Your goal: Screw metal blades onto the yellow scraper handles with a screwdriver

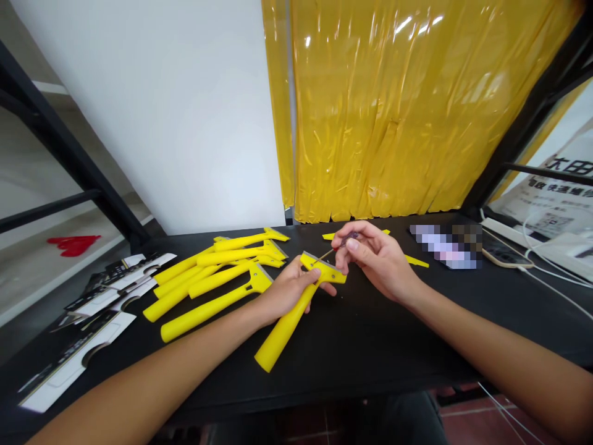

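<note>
Yellow plastic scraper [287, 334] (metal edge), left hand [287, 290]; screwdriver [324, 255], right hand [375, 259].

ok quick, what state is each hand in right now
left hand: closed, holding a yellow plastic scraper
right hand: closed, pinching a small screwdriver

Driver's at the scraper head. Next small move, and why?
Probably bring the screwdriver more upright over the yellow scraper: its thin shaft comes in at a low slant from the right hand, while the left hand already steadies the scraper near its head.
</note>
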Motion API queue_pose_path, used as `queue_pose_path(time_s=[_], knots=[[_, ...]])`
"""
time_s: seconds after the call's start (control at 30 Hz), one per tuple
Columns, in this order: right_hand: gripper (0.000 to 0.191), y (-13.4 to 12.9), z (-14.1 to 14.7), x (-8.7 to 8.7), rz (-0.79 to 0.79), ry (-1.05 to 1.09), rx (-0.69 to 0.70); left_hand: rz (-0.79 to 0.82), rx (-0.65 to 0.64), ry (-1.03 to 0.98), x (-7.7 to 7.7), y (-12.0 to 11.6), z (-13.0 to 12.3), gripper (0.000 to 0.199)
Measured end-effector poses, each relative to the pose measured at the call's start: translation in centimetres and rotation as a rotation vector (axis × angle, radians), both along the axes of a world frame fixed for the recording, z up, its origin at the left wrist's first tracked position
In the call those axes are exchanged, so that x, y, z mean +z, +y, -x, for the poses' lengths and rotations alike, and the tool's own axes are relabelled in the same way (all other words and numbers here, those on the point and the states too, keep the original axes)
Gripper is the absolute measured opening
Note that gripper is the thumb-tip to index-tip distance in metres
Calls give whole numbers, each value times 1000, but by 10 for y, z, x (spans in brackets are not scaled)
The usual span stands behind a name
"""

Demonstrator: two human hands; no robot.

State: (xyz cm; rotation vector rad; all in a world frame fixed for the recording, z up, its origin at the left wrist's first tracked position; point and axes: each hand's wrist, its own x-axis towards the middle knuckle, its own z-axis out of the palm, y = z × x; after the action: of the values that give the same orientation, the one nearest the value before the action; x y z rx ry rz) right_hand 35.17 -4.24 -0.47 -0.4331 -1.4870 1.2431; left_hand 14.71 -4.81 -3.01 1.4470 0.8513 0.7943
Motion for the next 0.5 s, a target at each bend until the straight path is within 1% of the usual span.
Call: queue_pose_path(time_s=[0.1, 0.17, 0.23, 0.3, 0.4, 0.5], knots=[[8, 1, 1, -5, -32, 6, -62, -10, -3, -7, 0, 0, 0, 25], [8, 2, 1, -6, -27, 2, -98, -14, -5, -3, -1, 1, 0, 26], [18, 3, 0, -4, 6, 1, -75, -17, -10, 9, -3, 1, 1, 27], [26, 2, 0, 0, 37, 14, -12, -14, -19, 17, -6, 2, 1, 29], [20, -1, 1, 3, 33, 31, 45, -18, -24, 21, -8, 3, 2, 31], [15, -2, 2, -1, 0, 36, 16, -36, -25, 24, -7, 3, 2, 28]])
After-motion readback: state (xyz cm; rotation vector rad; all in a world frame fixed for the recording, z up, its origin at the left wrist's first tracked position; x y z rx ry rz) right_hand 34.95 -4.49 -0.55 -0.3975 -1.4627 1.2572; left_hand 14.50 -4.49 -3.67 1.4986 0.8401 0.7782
